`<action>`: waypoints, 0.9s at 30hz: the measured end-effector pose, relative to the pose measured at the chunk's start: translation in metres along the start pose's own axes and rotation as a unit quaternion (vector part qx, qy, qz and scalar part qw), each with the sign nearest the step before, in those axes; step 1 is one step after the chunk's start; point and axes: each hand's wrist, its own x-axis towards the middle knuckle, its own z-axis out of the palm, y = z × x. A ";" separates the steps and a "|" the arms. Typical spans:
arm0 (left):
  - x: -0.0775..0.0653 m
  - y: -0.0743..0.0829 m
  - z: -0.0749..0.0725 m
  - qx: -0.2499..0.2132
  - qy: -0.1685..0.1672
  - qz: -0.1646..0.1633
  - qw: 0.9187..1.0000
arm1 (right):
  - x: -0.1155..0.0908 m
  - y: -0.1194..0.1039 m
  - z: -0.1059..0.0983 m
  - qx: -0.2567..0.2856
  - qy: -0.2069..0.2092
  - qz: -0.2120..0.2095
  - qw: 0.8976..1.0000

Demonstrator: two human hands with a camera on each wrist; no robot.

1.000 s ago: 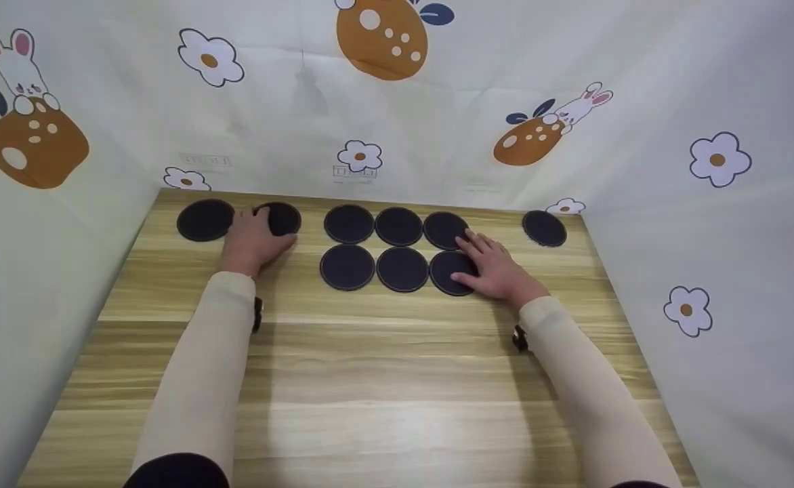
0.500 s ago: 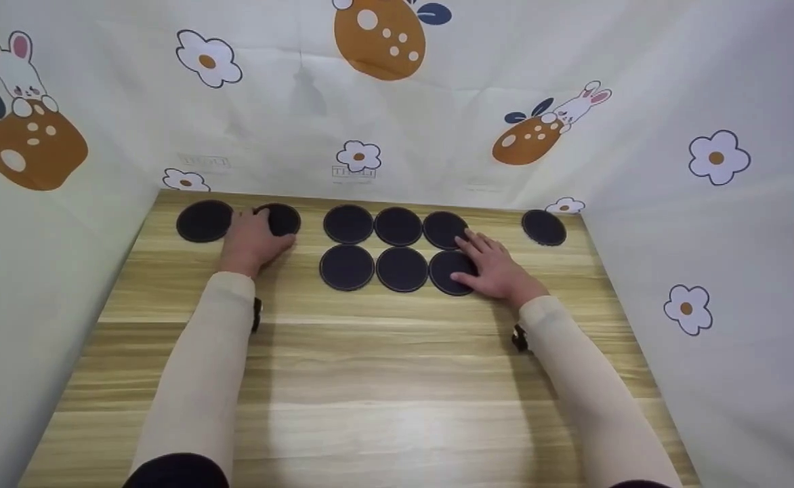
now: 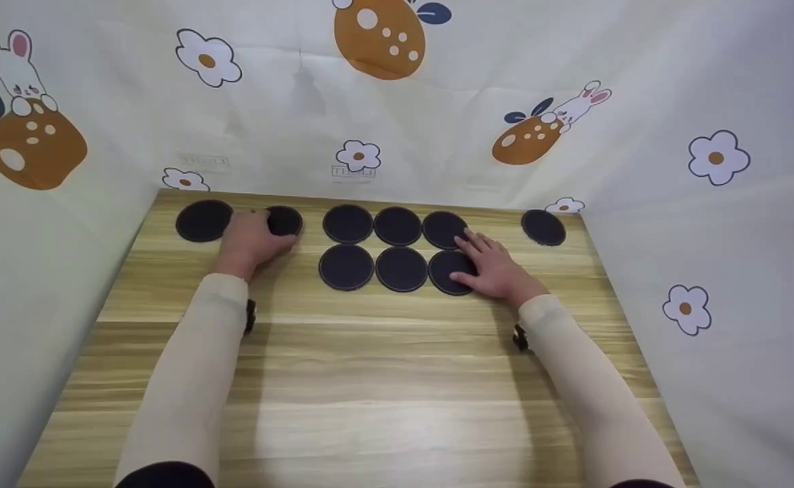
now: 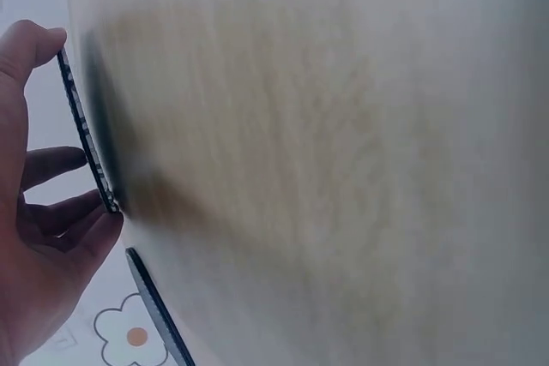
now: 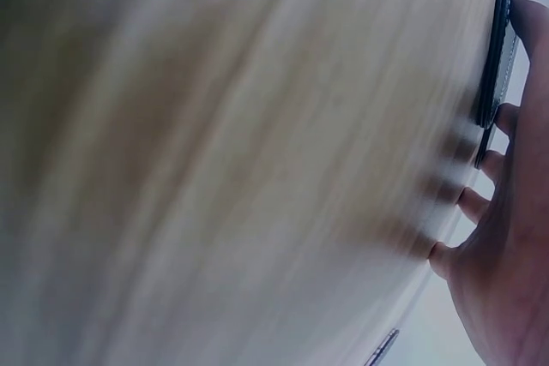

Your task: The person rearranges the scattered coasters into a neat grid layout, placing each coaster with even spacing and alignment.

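Pale glare on tabletop, soft shadows — wrist views dimmer, blurred

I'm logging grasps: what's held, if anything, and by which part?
The left hand pinches a black disc by its edge; the right hand holds nothing.

I log black discs, faintly pale-ringed at the edge, between the hands. Bench beneath them: yellow-brown, wood-streaked. Sleeves behind: cream. Sheet beyond: off-white, printed with orange-brown, white-spotted fruits, navy leaves, white flowers, pink-eared rabbits.
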 end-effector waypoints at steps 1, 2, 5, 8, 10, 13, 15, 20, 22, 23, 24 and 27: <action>-0.002 0.001 0.000 0.000 -0.001 0.004 1.000 | 0.000 0.000 0.000 0.000 0.000 -0.002 1.000; -0.003 0.001 -0.001 -0.001 -0.002 0.009 1.000 | 0.001 0.000 0.000 0.001 0.001 -0.005 1.000; -0.009 0.006 -0.003 -0.005 -0.006 0.024 1.000 | 0.001 0.001 0.000 0.004 0.004 -0.007 1.000; -0.015 0.011 -0.004 -0.008 -0.008 0.037 0.999 | 0.001 0.002 0.000 0.007 0.007 -0.008 1.000; -0.018 0.015 -0.004 -0.009 -0.009 0.045 0.999 | 0.000 0.003 0.001 0.010 0.010 -0.010 1.000; -0.025 0.021 -0.004 -0.011 -0.010 0.053 0.998 | 0.000 0.004 0.002 0.014 0.017 -0.018 1.000; -0.030 0.025 -0.004 -0.016 -0.009 0.058 0.998 | 0.000 0.004 0.003 0.015 0.020 -0.021 0.999; -0.041 0.033 -0.003 -0.017 -0.008 0.076 0.997 | 0.000 0.003 0.002 0.013 0.013 -0.014 1.000; -0.045 0.036 -0.003 -0.016 -0.008 0.083 0.996 | 0.000 0.002 0.001 0.013 0.009 -0.012 1.000; -0.048 0.038 -0.003 -0.016 -0.008 0.086 0.996 | 0.000 0.002 0.000 0.012 0.009 -0.010 1.000; -0.051 0.040 -0.002 -0.016 -0.008 0.089 0.996 | 0.000 0.002 0.000 0.010 0.007 -0.008 1.000; -0.059 0.043 0.000 -0.015 -0.008 0.097 0.995 | 0.001 0.002 0.001 0.006 0.001 -0.004 1.000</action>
